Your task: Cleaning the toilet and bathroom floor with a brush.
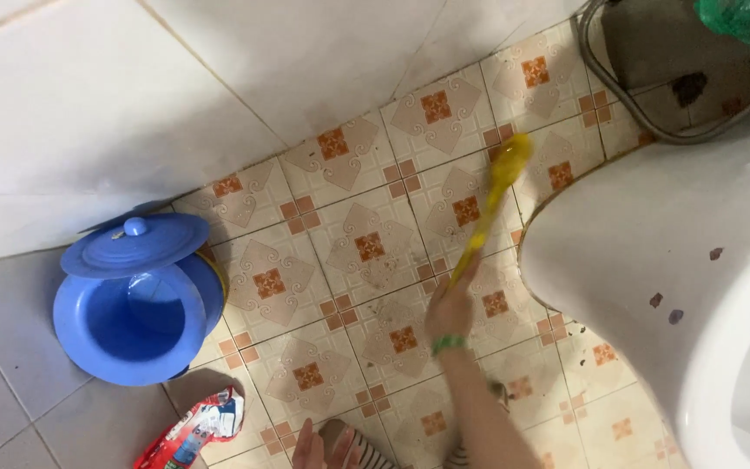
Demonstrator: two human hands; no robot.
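Gripping the handle of a yellow brush [490, 208], the person's right hand [450, 311] is closing its fingers around the lower end, while the left hand is showing nowhere in view. Left of it, a blue bin [132, 321] is standing open against the wall, a crumpled packet [193, 430] lying below. From the hand the brush is reaching up and right, its head blurring over the patterned floor tiles [366, 252] beside the white toilet [653, 260]; scrubbing seems to be under way, with dark marks remaining on the grout

Yellow brush [495, 195], blue bin [132, 326], orange-patterned floor tiles [366, 252], white toilet [653, 252].
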